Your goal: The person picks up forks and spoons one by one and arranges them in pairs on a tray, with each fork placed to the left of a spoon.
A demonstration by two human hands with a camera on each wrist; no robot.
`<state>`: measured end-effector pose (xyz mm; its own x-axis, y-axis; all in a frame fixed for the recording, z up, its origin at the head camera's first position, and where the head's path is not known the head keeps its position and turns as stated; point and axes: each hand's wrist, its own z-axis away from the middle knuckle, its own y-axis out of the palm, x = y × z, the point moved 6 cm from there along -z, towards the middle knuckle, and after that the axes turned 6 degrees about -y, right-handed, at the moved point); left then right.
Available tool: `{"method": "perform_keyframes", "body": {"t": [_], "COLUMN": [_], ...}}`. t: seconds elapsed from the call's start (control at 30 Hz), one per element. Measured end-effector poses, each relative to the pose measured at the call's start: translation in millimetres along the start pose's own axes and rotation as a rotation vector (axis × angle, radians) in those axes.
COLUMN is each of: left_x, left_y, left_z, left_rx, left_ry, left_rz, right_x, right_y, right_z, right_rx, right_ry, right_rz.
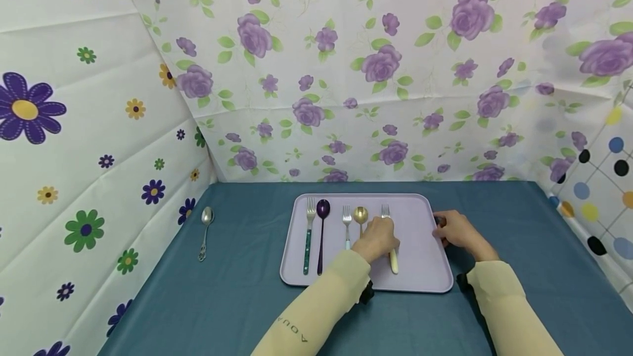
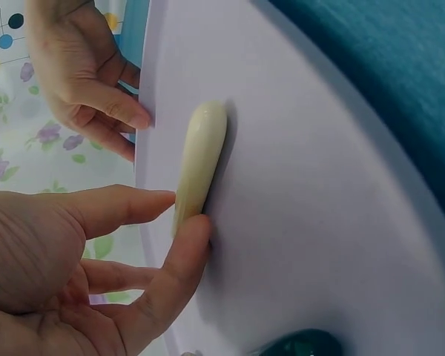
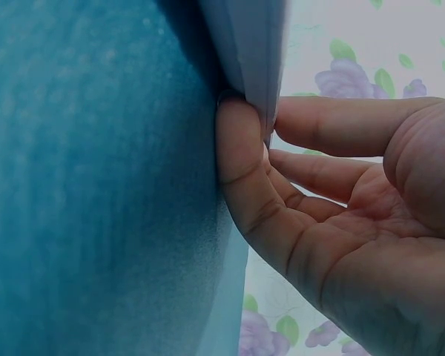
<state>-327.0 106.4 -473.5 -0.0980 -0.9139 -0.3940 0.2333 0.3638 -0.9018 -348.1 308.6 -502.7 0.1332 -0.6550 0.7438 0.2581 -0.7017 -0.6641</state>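
A lavender tray (image 1: 420,251) lies on the blue-green tablecloth. My left hand (image 1: 378,239) is over its right half and pinches a fork (image 1: 393,262) between thumb and finger; the fork's cream handle (image 2: 202,152) shows against the tray in the left wrist view. At the tray's right rim my right hand (image 1: 457,229) grips the edge, thumb above and fingers (image 3: 241,137) curled beneath. Left of the cream-handled fork lie a gold spoon (image 1: 360,215) and a fork with a pale blue handle (image 1: 346,217), both partly hidden by my left hand and sleeve.
Farther left on the tray are a purple spoon (image 1: 323,210) and a fork with a dark green handle (image 1: 307,246). A silver spoon (image 1: 204,235) with an ornate handle lies on the tablecloth (image 1: 237,301), left of the tray. Flowered sheets (image 1: 316,142) hang behind and beside the table.
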Motion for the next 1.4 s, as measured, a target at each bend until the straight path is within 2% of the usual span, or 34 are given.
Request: {"method": "perform_keyframes", "body": {"t": [0.27, 0.4, 0.7, 1.0, 1.4], "left_x": [-1.2, -1.4, 4.6, 21.1, 43.5], "left_y": [-10.6, -16.6, -25.0, -40.9, -53.7], "left_z": [-2.8, -1.6, 2.5, 3.4, 2.8], "left_rx": [-0.067, -0.086, -0.083, -0.109, -0.116], "left_ry": [0.059, 0.079, 0.078, 0.097, 0.078], "left_rz": [-0.072, -0.075, 0.018, 0.056, 0.115], "right_x": [-3.1, -3.8, -2.9, -1.6, 0.8], "right_y": [-0.2, -0.8, -0.7, -0.7, 0.7], "right_z": [-1.0, -1.0, 1.3, -0.6, 0.8], "right_rx": [0.011, 0.006, -0.005, 0.000, 0.001], "right_ry": [0.011, 0.010, 0.002, 0.008, 0.012], "right_rz": [-0.004, -0.004, -0.006, -0.004, -0.002]}}
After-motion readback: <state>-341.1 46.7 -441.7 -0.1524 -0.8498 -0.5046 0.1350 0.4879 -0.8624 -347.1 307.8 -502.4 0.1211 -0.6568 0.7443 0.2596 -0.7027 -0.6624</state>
